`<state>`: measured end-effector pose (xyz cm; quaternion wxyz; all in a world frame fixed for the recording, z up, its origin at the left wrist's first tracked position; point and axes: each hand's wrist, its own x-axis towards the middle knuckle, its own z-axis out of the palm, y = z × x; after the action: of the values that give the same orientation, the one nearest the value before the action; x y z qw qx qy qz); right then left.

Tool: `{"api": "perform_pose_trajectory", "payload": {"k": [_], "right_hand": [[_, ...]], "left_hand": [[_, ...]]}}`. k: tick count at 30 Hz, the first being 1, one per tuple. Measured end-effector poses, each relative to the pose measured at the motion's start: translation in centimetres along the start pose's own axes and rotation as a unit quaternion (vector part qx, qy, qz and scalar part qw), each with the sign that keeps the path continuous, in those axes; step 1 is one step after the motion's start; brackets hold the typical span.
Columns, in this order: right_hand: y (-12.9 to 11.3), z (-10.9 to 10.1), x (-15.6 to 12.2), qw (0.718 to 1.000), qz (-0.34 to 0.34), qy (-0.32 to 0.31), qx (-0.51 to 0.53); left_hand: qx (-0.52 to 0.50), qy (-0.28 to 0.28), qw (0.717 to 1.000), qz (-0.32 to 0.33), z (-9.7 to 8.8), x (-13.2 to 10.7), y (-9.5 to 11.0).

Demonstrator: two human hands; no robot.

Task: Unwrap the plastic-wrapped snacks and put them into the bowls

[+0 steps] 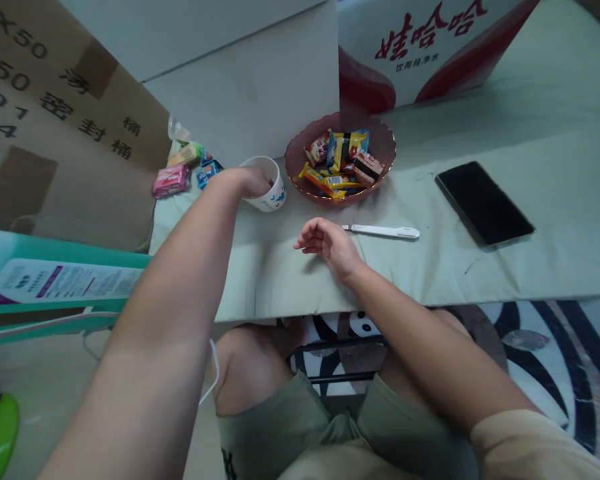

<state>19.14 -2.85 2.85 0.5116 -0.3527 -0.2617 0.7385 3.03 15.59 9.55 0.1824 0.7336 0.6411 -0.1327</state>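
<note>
My left hand [253,181] reaches down into a white paper cup [270,202] with a blue pattern. Its fingers are hidden inside, so whether they hold anything does not show. Close to the cup's right side stands a pinkish, gold-rimmed bowl [291,160] with several wrapped snacks [345,150] in it. My right hand [333,247] hovers at or just over the cloth, loosely curved with fingers apart and nothing in them. Just beyond its wrist lies a white-handled craft knife [385,231], its blade end pointing toward the hand.
Several small wrapped packs [173,181] lie left of the cup. A brown carton [80,133] rises at the left, and a white and red box [425,53] stands behind the bowl. A dark phone [485,203] rests at right on the pale green tablecloth [570,167].
</note>
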Motion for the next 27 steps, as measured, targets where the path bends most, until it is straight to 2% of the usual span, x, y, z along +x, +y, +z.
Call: {"api": "perform_pose_trajectory", "payload": {"k": [2, 3, 4, 6, 8, 9, 10, 12, 13, 15, 18, 20, 23, 27], "right_hand": [[0.2, 0.1, 0.1, 1.000, -0.005, 0.000, -0.002], [0.3, 0.1, 0.2, 1.000, -0.006, 0.001, -0.005], [0.4, 0.2, 0.2, 1.000, -0.006, 0.002, -0.008], [0.7, 0.3, 0.3, 1.000, -0.005, 0.005, -0.011], [1.0, 0.5, 0.2, 1.000, -0.003, 0.010, -0.009], [1.2, 0.5, 0.2, 1.000, -0.005, 0.015, -0.005], [1.4, 0.6, 0.1, 1.000, -0.007, 0.022, 0.000], [1.7, 0.8, -0.1, 0.999, -0.013, 0.037, 0.007], [1.8, 0.9, -0.1, 0.999, -0.012, 0.044, 0.007], [2.1, 0.9, -0.1, 0.999, -0.008, 0.053, -0.002], [2.4, 1.0, 0.0, 0.998, 0.003, 0.046, -0.033], [2.6, 0.9, 0.1, 0.998, 0.010, 0.034, -0.054], [2.8, 0.9, 0.2, 0.997, 0.013, 0.033, -0.066], [2.9, 1.1, 0.3, 0.997, 0.012, 0.043, -0.065]], "left_hand": [[0.015, 0.001, 1.000, -0.003, -0.4, -0.7, 0.3], [0.018, 0.020, 1.000, -0.009, -0.5, -1.2, 0.5], [0.014, 0.057, 0.998, -0.015, -0.5, -1.9, 0.6], [-0.019, 0.188, 0.982, -0.023, -0.1, -3.2, 0.7], [-0.088, 0.344, 0.935, -0.020, 0.8, -4.1, -0.1], [-0.126, 0.401, 0.907, -0.019, 1.3, -4.2, -1.0], [-0.159, 0.441, 0.883, -0.024, 1.9, -4.1, -2.1], [-0.204, 0.484, 0.850, -0.046, 3.2, -3.4, -5.2], [-0.218, 0.493, 0.840, -0.060, 3.8, -2.8, -7.0], [-0.245, 0.472, 0.844, -0.067, 4.8, -1.5, -10.8], [-0.295, 0.425, 0.856, -0.007, 5.6, 0.8, -15.7], [-0.312, 0.392, 0.865, 0.034, 5.6, 2.4, -17.7], [-0.304, 0.358, 0.882, 0.042, 5.6, 4.0, -18.4], [-0.297, 0.387, 0.873, -0.010, 6.9, 3.4, -16.4]]}}
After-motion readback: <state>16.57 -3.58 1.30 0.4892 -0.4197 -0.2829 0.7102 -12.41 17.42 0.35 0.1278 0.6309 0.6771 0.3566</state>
